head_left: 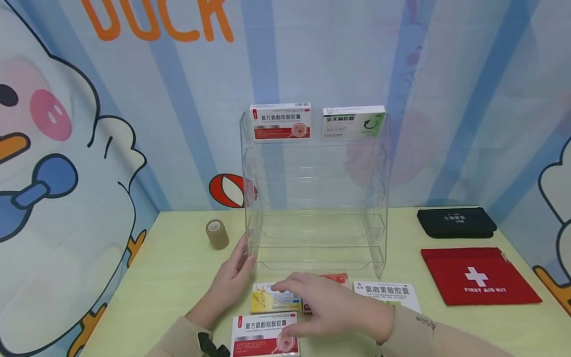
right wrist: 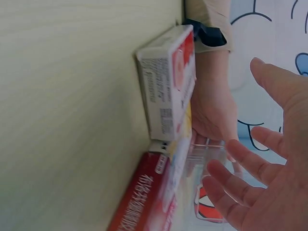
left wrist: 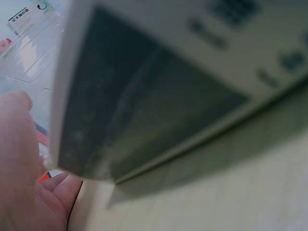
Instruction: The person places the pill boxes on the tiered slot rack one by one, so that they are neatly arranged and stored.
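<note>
A clear plastic tiered rack point(head_left: 312, 230) stands upright on the table. My left hand point(head_left: 229, 277) rests against the lower left side of the rack, fingers extended along it. Palm down, my right hand point(head_left: 330, 307) hovers over several medicine boxes with its fingers spread and holds nothing. Below it lie a white-and-red box point(head_left: 254, 337), a yellow-and-white box point(head_left: 267, 299) and a red box point(head_left: 336, 278) that the hand partly covers. A white box with dark lettering point(head_left: 392, 290) lies by the right wrist. In the right wrist view, the red box point(right wrist: 144, 192) is close by.
On the rack's top tier sit another white-and-red box point(head_left: 281, 121) and a white-and-green box point(head_left: 354, 121). A brown tape roll point(head_left: 217, 234) stands to the left. At the right lie a black pouch point(head_left: 457, 223) and a red first aid pouch point(head_left: 479, 277). A printed curtain point(head_left: 303, 59) hangs behind.
</note>
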Demonstrator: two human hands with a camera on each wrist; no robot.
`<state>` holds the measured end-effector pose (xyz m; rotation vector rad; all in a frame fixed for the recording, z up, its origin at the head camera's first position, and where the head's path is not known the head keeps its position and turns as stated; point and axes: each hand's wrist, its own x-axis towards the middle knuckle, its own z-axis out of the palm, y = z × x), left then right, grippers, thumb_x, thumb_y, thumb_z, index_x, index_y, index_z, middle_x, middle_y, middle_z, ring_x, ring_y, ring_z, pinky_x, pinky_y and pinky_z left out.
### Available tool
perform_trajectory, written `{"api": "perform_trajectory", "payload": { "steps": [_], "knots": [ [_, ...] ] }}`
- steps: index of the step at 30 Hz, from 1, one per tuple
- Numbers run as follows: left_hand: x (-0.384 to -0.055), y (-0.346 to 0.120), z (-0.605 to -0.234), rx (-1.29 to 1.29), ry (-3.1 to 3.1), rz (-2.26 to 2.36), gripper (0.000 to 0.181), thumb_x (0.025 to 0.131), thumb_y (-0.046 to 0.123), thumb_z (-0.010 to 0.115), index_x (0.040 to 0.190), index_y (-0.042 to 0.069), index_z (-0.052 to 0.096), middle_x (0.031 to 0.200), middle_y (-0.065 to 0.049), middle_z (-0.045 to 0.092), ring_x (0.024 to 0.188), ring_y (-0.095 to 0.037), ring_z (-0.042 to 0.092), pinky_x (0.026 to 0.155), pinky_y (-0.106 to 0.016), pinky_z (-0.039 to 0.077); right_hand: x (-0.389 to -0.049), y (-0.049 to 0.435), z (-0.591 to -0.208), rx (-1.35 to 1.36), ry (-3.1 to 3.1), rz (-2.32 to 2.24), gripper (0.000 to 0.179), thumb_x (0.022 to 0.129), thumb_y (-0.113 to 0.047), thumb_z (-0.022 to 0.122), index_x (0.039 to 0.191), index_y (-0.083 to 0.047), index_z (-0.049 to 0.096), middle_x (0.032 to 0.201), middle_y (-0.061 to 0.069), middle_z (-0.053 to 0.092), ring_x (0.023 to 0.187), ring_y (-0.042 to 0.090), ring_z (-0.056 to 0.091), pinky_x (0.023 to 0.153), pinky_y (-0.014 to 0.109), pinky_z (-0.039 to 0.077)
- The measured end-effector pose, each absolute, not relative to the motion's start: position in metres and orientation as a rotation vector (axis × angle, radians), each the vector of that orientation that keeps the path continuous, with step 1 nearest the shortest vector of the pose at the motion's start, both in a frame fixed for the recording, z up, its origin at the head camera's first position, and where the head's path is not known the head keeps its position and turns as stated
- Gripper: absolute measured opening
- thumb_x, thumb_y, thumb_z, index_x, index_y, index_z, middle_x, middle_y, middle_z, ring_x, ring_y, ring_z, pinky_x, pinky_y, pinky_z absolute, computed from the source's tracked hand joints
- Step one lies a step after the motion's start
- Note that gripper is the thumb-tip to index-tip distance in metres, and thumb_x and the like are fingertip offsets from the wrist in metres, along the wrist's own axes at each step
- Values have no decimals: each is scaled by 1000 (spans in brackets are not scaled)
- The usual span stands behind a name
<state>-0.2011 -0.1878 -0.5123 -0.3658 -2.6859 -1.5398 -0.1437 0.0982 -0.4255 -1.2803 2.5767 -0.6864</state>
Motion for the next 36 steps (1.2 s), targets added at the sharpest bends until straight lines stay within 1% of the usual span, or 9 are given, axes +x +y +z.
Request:
{"api": "perform_trajectory", "payload": {
  "steps": [3,6,9,13,18,24,27,32,36],
  "knots": [
    [-201,-188,-512,-370,-2686,-1532,71,117,39,53,177,41,16,178,-9,41,154,-40,55,130,-60,44,-139,96,-431,-1241,2569,-653,80,98,-70,72,162,-26,54,153,-7,63,136,10,62,118,37,58],
    [-201,-188,-511,-375,-2684,-1531,71,117,40,53,177,41,16,178,-9,41,154,-40,55,129,-60,45,-134,94,-435,-1186,2568,-619,82,95,-76,70,162,-31,53,155,-9,61,139,11,59,121,42,58],
    [-202,-188,-511,-377,-2688,-1530,71,117,40,53,177,41,15,178,-9,41,154,-39,55,129,-60,45,-130,92,-440,-1147,2572,-591,82,94,-78,69,161,-34,53,154,-10,61,138,11,60,119,44,59],
    [-202,-188,-510,-378,-2692,-1532,71,117,40,52,177,41,14,179,-8,40,155,-39,54,129,-59,45,-125,89,-446,-1129,2569,-558,81,93,-76,72,160,-35,54,151,-12,62,132,8,61,115,44,62],
    [-202,-189,-511,-372,-2696,-1534,71,117,41,52,177,42,14,179,-8,38,156,-39,54,130,-58,43,-122,86,-453,-1112,2578,-530,79,92,-76,74,158,-37,56,148,-15,63,130,5,59,116,44,60],
    [-203,-189,-514,-366,-2694,-1538,71,117,42,52,177,42,14,179,-8,38,156,-38,53,130,-57,43,-121,87,-459,-1156,2574,-537,80,92,-79,72,157,-35,58,144,-15,65,126,4,59,114,39,60],
    [-203,-189,-515,-368,-2692,-1542,71,117,41,53,177,41,14,179,-7,38,156,-38,53,131,-56,43,-121,87,-460,-1158,2569,-558,82,90,-81,72,155,-33,60,140,-16,66,121,2,57,110,34,60],
    [-203,-189,-515,-379,-2689,-1540,71,117,40,53,177,42,15,180,-7,38,156,-38,53,130,-57,44,-122,85,-459,-1048,2531,-591,85,84,-84,75,155,-39,60,135,-19,63,114,-2,55,104,32,60],
    [-203,-189,-515,-380,-2683,-1539,71,117,39,53,177,40,16,180,-7,38,156,-37,54,130,-56,44,-122,83,-456,-987,2493,-628,84,84,-79,80,156,-41,60,130,-20,60,107,-4,54,96,26,60]
  ]
}}
